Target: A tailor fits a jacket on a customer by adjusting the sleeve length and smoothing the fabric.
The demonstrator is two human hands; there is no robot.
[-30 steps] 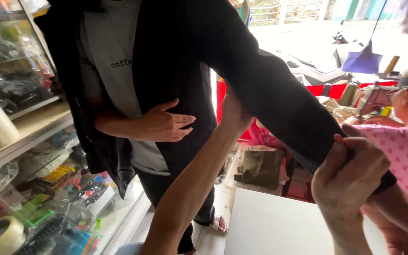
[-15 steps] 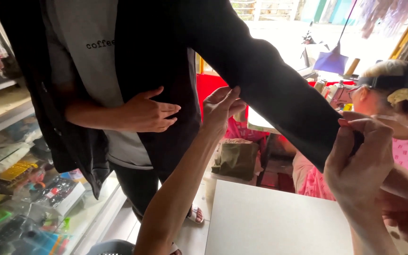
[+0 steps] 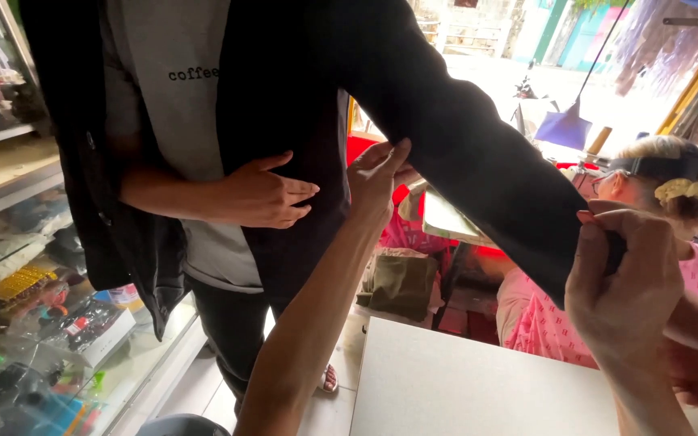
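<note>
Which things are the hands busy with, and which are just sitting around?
Busy with: black jacket sleeve, left hand touching it near the armpit, right hand pinching the cuff.

Sitting around: white table, glass showcase, green bag, blue lamp.

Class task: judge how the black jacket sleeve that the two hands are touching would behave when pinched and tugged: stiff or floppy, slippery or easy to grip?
The black jacket sleeve probably handles as floppy: it drapes around the arm. The right hand pinches its cuff edge, so it likely grips easily. The left hand touches its underside; the matte cloth seems unlikely to slip.
</note>
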